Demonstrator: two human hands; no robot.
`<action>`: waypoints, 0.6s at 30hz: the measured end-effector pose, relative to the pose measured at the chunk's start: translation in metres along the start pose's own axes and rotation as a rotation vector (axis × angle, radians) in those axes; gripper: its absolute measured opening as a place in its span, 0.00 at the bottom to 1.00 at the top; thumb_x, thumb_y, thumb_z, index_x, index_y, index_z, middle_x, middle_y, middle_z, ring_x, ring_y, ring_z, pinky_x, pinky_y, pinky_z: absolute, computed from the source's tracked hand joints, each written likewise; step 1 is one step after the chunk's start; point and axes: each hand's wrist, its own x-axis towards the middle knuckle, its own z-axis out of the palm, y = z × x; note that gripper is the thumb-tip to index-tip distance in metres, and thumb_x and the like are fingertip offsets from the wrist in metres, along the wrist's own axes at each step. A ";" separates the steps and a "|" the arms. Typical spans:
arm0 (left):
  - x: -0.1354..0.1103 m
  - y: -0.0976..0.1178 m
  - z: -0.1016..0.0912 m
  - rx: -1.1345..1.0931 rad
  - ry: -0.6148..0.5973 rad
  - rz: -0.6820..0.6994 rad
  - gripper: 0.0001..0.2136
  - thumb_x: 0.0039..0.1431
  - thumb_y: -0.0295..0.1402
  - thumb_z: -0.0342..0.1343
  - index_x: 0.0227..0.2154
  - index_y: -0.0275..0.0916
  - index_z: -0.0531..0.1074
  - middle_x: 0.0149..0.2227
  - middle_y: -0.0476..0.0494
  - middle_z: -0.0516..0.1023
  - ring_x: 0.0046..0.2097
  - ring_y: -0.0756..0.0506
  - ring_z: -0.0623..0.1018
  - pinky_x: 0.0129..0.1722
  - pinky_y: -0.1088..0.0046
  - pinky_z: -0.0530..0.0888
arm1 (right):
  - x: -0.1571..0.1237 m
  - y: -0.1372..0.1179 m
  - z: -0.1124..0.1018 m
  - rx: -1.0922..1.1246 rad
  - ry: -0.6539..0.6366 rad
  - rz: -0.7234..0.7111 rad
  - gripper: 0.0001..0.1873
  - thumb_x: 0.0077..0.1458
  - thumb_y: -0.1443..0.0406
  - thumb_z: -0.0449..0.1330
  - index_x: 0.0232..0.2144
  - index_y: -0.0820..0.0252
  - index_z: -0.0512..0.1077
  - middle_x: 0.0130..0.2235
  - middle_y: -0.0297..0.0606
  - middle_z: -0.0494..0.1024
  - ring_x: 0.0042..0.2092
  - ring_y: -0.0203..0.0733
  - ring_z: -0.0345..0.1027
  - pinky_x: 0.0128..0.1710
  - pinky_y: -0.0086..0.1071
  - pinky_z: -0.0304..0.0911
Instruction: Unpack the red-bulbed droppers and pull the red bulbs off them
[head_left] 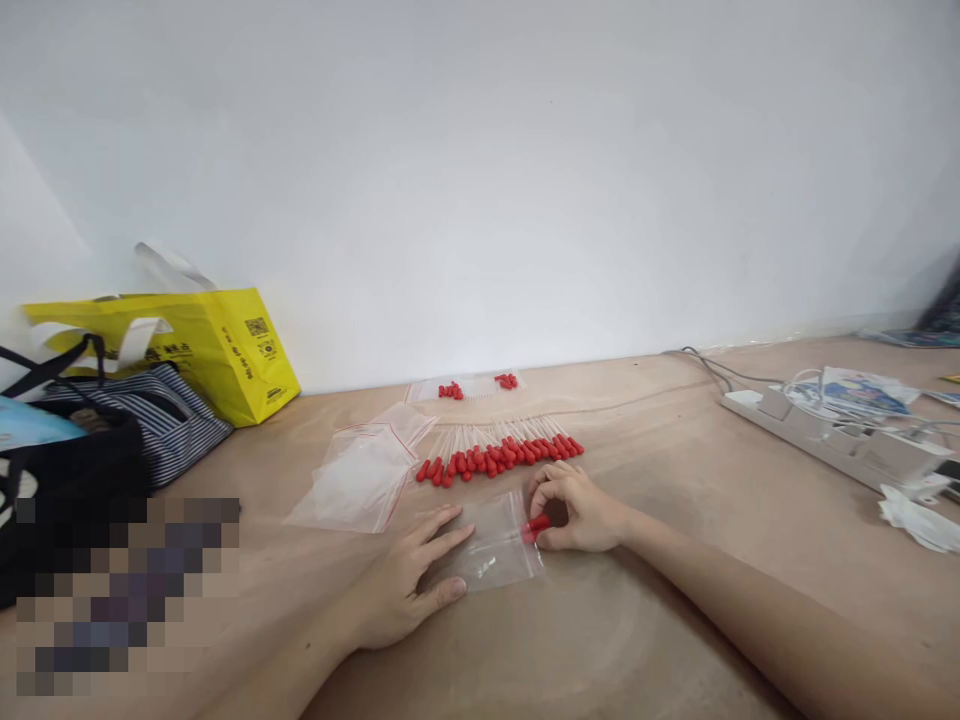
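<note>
My left hand lies with its fingers spread on the left part of a clear zip bag, pressing it flat against the table. At the bag's right end, my right hand pinches red-headed sticks between thumb and fingers. The red heads are partly at or under the clear film, and I cannot tell how far inside they are. Just beyond the bag, a row of red-headed sticks lies fanned out, pale stems pointing away from me. Left of that row is a pile of empty clear zip bags.
Near the wall, a flat clear bag holds two clusters of red-headed sticks. A yellow bag and a striped pouch stand at the left. On the right are a white power strip, cables and a crumpled tissue.
</note>
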 end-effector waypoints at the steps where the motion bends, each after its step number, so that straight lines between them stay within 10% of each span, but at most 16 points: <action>1: 0.000 0.000 0.000 -0.004 0.003 0.000 0.25 0.56 0.47 0.43 0.56 0.49 0.53 0.61 0.47 0.47 0.60 0.39 0.50 0.57 0.56 0.52 | -0.001 0.002 -0.001 -0.007 -0.009 -0.008 0.11 0.34 0.62 0.66 0.25 0.58 0.70 0.35 0.34 0.69 0.40 0.40 0.60 0.43 0.38 0.51; 18: -0.001 0.001 -0.001 -0.001 -0.001 -0.006 0.25 0.56 0.47 0.43 0.56 0.49 0.53 0.61 0.46 0.47 0.60 0.39 0.51 0.56 0.55 0.53 | 0.000 0.029 -0.015 0.673 -0.092 0.226 0.16 0.37 0.59 0.65 0.26 0.63 0.66 0.25 0.32 0.72 0.26 0.31 0.64 0.25 0.26 0.58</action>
